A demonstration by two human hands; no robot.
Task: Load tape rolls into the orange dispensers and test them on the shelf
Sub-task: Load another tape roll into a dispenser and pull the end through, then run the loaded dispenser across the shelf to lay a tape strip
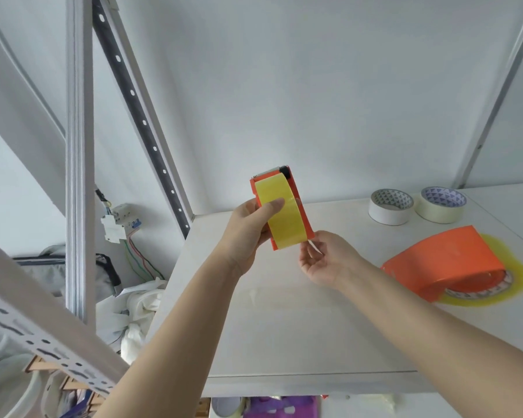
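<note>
At frame centre our left hand [251,227] grips the dispenser [305,218] upright above the shelf [284,321], thumb pressed on the yellow roll [284,221], probably to stop it turning. Just below, our right hand [326,260] closes its fingertips [311,247] at the dispenser's lower corner, perhaps pinching the tape end to thread it. We cannot tell.

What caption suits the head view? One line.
Left hand holds a tape-loaded orange dispenser; right hand reaches its lower end.
</note>
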